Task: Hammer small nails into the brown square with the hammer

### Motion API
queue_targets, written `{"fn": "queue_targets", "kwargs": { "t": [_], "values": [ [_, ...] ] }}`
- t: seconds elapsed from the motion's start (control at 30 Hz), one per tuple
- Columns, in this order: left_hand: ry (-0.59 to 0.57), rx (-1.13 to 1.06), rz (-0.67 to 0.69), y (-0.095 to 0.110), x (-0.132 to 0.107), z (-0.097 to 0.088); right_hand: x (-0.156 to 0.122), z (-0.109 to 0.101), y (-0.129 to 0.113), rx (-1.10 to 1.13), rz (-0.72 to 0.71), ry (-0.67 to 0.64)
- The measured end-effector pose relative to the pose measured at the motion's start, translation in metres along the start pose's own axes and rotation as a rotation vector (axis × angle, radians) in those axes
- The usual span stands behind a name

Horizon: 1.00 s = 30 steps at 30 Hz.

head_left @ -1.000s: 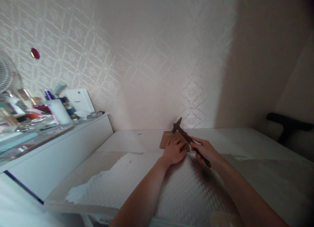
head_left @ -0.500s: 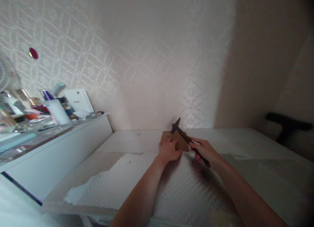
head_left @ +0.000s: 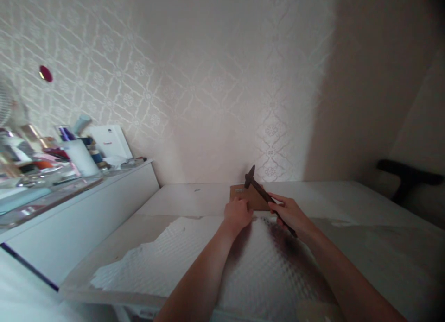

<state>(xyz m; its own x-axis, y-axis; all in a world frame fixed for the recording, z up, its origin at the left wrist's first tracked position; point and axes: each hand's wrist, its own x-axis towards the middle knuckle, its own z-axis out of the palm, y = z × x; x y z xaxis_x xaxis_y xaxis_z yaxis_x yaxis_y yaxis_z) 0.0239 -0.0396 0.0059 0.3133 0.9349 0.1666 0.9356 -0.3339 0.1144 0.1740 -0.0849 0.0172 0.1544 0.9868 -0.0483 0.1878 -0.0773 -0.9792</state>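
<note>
A flat brown board (head_left: 257, 202), perhaps wood or cardboard, lies on the white table close to the wall. Small shiny bits (head_left: 239, 190), too blurred to name, lie near its far left corner. My left hand (head_left: 238, 212) is closed at the board's near left part, fingers curled on it and thumb tucked in. My right hand (head_left: 289, 213) is wrapped round the handle of a dark hammer (head_left: 259, 188). The hammer's head is over the far part of the board; whether it touches is unclear.
White quilted sheeting (head_left: 156, 252) covers the near part of the table (head_left: 187, 197). To the left, a white cabinet (head_left: 104, 206) bears bottles, a white box (head_left: 111, 142) and small items. A patterned wall (head_left: 208, 104) closes the back. A dark T-shaped object (head_left: 405, 176) stands right.
My left hand's fingers and thumb have drawn in from a flatter spread. The board's near edge sits slightly farther back. The hammer has hardly moved.
</note>
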Motion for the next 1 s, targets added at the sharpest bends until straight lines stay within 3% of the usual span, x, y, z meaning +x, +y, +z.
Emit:
{"fn": "queue_targets", "kwargs": {
  "t": [0.2,1.0],
  "values": [
    [-0.018,0.011,-0.013,0.0003,-0.0002,-0.0012,-0.0018,0.0007,-0.0044,0.085,0.063,-0.013],
    [-0.019,0.005,-0.003,0.0007,-0.0011,-0.0026,-0.0037,0.0011,-0.0047,0.129,0.074,-0.028]
  ]
}}
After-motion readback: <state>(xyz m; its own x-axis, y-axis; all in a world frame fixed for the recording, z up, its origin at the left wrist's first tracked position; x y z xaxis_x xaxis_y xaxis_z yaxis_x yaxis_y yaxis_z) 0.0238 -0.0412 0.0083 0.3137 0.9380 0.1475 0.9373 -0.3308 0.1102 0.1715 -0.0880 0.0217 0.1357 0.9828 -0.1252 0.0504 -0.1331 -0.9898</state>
